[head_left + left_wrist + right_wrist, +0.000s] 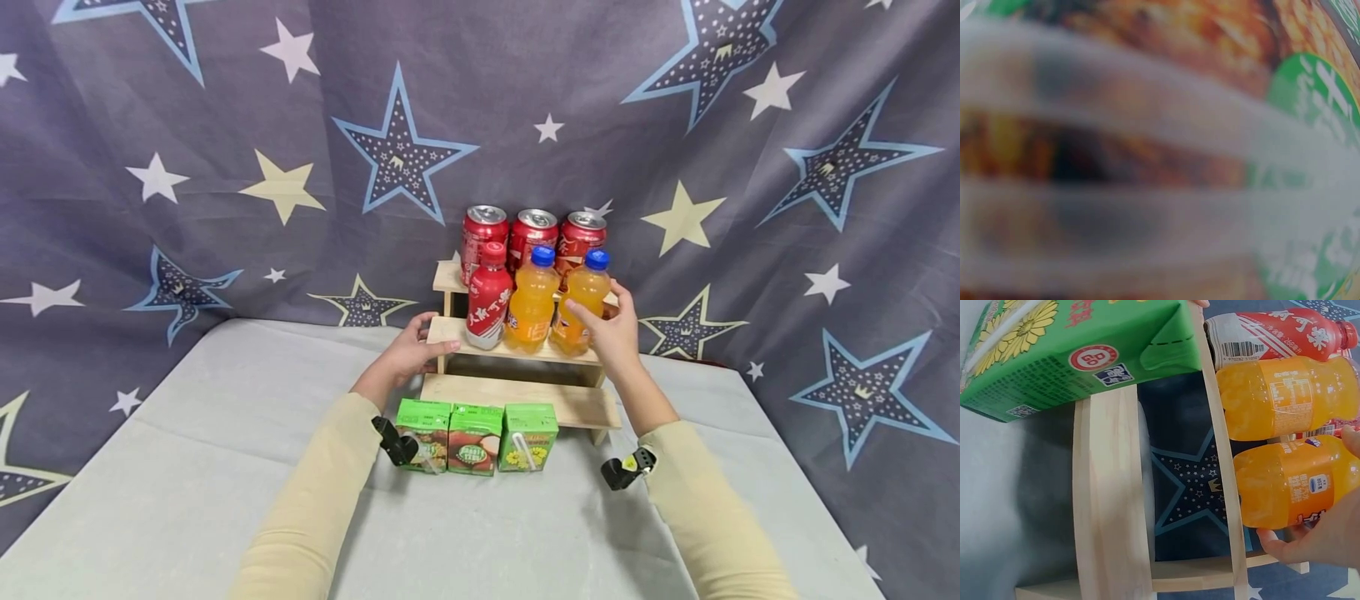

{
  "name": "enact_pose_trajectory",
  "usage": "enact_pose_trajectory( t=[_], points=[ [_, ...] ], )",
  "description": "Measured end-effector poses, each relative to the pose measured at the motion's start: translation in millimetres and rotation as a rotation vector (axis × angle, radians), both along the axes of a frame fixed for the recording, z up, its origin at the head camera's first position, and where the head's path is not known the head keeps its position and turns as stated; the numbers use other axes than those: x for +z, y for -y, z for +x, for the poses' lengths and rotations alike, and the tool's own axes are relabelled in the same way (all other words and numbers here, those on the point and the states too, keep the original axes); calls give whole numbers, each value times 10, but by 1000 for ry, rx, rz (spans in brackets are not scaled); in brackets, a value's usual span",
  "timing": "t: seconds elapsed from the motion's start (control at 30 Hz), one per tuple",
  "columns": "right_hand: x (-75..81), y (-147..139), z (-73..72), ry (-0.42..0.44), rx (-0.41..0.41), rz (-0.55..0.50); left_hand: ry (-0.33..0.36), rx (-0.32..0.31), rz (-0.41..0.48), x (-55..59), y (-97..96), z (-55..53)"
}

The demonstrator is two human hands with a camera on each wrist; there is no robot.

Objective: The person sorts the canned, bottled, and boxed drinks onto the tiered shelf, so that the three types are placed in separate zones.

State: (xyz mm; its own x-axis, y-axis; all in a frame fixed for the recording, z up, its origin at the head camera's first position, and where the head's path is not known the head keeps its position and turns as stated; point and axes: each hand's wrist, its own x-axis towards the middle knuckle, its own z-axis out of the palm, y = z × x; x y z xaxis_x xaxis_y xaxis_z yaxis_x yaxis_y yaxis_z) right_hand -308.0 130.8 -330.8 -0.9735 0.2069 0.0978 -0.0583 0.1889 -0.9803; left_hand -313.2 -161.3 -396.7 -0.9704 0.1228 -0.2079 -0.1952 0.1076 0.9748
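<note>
My right hand (617,333) holds the right-hand orange soda bottle (581,310), which has a blue cap and stands on the middle step of a wooden tiered shelf (517,400). In the right wrist view, fingers (1282,545) lie against that bottle's lower side. A second orange soda bottle (530,308) and a red-and-white bottle (489,304) stand to its left. At the middle step's left end, my left hand (405,354) grips the board, thumb in front; some fingers are hidden behind it. The left wrist view is filled by a blurred juice box (1210,37) and its wrapped straw.
Three red cans (486,225) line the top step behind the bottles. Several green-topped juice boxes (474,442) stand on the white-covered table (480,542), in front of the lowest step. A star-patterned curtain (480,108) hangs close behind the shelf.
</note>
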Motion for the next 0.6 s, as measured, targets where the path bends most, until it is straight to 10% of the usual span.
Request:
enact_pose_trajectory(
  t=[0.6],
  points=[
    [-139, 44, -8, -68, -8, -31, -8, -18, -10, 7, -4, 13]
  ],
)
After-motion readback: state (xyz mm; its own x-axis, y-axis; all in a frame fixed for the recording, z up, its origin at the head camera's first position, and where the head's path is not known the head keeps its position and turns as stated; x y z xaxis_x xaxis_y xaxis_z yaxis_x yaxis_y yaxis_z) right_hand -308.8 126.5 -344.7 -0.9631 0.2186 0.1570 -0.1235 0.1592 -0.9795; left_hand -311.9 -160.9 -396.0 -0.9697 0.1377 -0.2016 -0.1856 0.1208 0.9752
